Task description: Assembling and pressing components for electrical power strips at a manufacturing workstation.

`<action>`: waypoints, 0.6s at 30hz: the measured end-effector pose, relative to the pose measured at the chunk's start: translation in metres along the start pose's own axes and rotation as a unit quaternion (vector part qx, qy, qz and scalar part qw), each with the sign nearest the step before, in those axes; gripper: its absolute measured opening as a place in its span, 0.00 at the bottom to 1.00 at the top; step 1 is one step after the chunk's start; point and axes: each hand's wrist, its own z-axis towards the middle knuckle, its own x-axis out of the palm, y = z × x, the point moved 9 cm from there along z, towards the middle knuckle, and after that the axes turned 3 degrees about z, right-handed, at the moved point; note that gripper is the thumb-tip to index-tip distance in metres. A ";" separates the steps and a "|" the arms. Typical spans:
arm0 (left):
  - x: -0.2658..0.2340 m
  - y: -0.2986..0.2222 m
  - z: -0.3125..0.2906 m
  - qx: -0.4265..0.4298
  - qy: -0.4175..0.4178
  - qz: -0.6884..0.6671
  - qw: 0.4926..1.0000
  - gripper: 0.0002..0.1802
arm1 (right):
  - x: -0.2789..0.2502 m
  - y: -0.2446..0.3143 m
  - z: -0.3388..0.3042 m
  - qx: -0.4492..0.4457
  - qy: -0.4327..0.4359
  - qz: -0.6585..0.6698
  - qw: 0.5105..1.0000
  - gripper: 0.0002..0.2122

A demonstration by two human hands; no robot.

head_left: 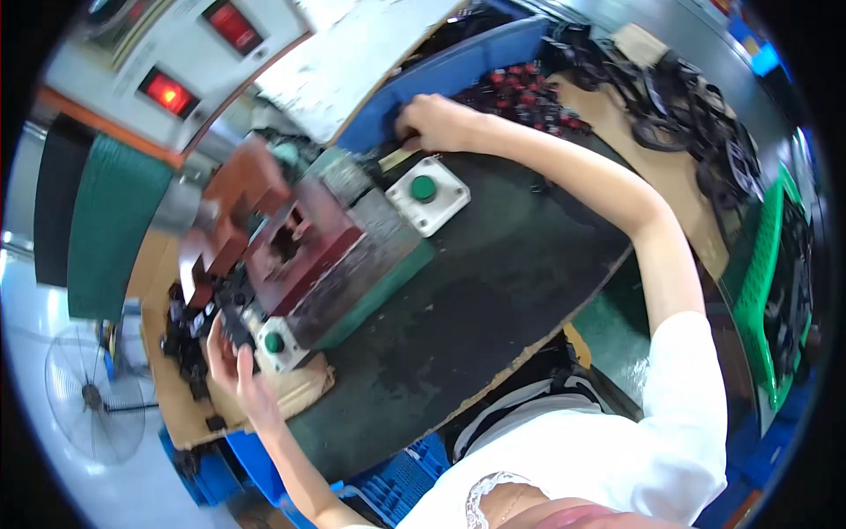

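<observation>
My left hand (240, 375) is beside the lower green push button (274, 343), at the edge of a cardboard box of black parts. Between its thumb and fingers is a dark piece, seemingly a black plastic part (236, 328). My right arm reaches far across the bench. My right hand (439, 123) has its fingers curled down by the wall of a blue bin (467, 63), just beyond the other green push button (423, 188) on its white box. What those fingers hold is hidden and blurred. Between my hands stands a press with a dark red fixture block (304, 242).
Small red and black parts (520, 93) lie beside the blue bin. Black looped parts (661, 115) cover cardboard at the right, near a green crate (767, 291). A control box with red lit switches (169, 92) stands upper left. A fan (92, 397) is beyond the cardboard box (189, 428).
</observation>
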 end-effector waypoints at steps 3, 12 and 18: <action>-0.010 -0.007 -0.010 0.032 -0.013 0.004 0.999 0.33 | -0.044 0.028 -0.016 -0.067 -0.104 0.034 0.992 0.10; -0.011 -0.021 -0.022 0.181 -0.004 0.185 0.966 0.32 | -0.168 0.121 -0.127 -0.165 -0.291 0.145 0.931 0.25; 0.051 -0.065 -0.112 0.455 0.039 0.385 0.802 0.33 | -0.216 0.159 -0.214 -0.078 -0.280 -0.044 0.956 0.08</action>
